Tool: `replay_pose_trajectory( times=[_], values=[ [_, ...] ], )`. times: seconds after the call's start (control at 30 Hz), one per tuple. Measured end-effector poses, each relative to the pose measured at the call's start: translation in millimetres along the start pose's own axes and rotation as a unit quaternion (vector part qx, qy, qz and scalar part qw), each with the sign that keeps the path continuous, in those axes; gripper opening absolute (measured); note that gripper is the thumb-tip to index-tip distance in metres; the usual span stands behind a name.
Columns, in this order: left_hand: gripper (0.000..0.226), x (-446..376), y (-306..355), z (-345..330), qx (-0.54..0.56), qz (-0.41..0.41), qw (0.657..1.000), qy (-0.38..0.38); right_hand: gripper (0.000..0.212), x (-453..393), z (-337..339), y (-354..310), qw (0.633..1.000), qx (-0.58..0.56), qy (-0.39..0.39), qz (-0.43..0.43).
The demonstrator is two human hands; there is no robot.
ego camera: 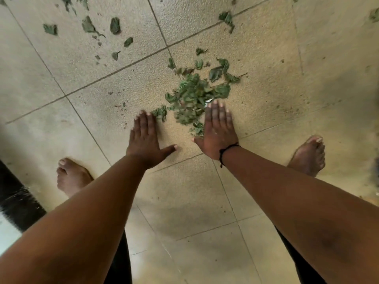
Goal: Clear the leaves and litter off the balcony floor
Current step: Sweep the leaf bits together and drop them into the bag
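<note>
Both hands lay flat with fingers straight on the tiled floor (266, 83), the left hand (144, 138) just beside the right hand (218, 130). Between and just beyond their fingertips sat a heap of crumpled green leaves (194, 95); more scattered leaves (90, 25) lay well beyond the left hand. No writing showed.

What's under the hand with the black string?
Under the right hand lie the floor tile and the leaf pile's edge; whatever its palm covers is hidden.
</note>
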State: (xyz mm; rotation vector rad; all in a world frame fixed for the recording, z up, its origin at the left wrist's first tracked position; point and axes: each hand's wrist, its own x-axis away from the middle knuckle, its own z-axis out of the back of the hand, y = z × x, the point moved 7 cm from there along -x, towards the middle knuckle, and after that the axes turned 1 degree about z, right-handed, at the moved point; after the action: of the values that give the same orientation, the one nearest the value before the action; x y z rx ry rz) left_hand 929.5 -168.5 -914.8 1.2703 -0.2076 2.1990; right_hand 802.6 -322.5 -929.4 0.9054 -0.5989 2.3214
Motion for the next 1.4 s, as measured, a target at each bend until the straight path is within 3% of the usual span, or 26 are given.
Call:
replay_pose_trajectory(
  times=[0.07, 0.2, 0.27, 0.37, 0.47, 0.6, 0.7, 0.87, 1.03, 1.13, 1.23, 1.33, 1.4],
  values=[
    [0.121, 5, 21, -1, 0.034, -0.041, 0.999, 0.002, 0.103, -2, 19, -5, 0.998, -0.010, 0.051, 0.023],
    [0.109, 7, 47, 22, 0.110, -0.064, 0.991, 0.044, 0.098, 13, 50, 27, 0.994, 0.016, 0.111, -0.010],
    [0.102, 5, 51, 35, 0.128, -0.067, 0.987, 0.072, 0.089, 20, 46, 39, 0.998, 0.026, 0.062, -0.015],
    [0.095, -1, 46, 53, 0.126, -0.072, 0.983, 0.115, 0.077, 18, 20, 42, 0.995, -0.057, -0.068, -0.056],
    [0.098, -10, 34, 59, 0.120, -0.049, 0.985, 0.118, 0.071, 3, 10, 24, 0.985, -0.120, -0.099, -0.068],
    [0.100, -13, 18, 56, 0.107, -0.023, 0.989, 0.097, 0.041, -16, 31, -3, 0.963, -0.267, 0.015, -0.039],
    [0.100, -8, 13, 52, 0.097, -0.016, 0.991, 0.089, 0.038, -24, 64, 5, 0.932, -0.343, 0.106, -0.048],
    [0.102, -3, 12, 49, 0.074, -0.012, 0.993, 0.090, 0.028, -46, 123, 57, 0.957, -0.186, 0.204, -0.091],
    [0.107, -6, 11, 44, 0.106, 0.012, 0.991, 0.077, 0.055, -83, 131, 49, 0.979, -0.108, 0.132, -0.115],
    [0.103, -10, 12, 43, 0.259, 0.038, 0.962, 0.074, 0.061, -95, 120, 2, 0.987, -0.123, 0.084, -0.061],
    [0.089, -15, 14, 37, 0.428, 0.078, 0.899, 0.049, 0.053, -85, 107, -37, 0.994, -0.088, 0.043, 0.052],
    [0.061, -15, 16, 40, 0.536, 0.100, 0.838, 0.028, 0.036, -64, 117, -32, 0.979, -0.159, 0.109, 0.065],
    [0.037, -14, 11, 48, 0.533, 0.102, 0.837, 0.071, 0.034, -48, 122, -4, 0.966, -0.178, 0.187, -0.003]
  ],
)
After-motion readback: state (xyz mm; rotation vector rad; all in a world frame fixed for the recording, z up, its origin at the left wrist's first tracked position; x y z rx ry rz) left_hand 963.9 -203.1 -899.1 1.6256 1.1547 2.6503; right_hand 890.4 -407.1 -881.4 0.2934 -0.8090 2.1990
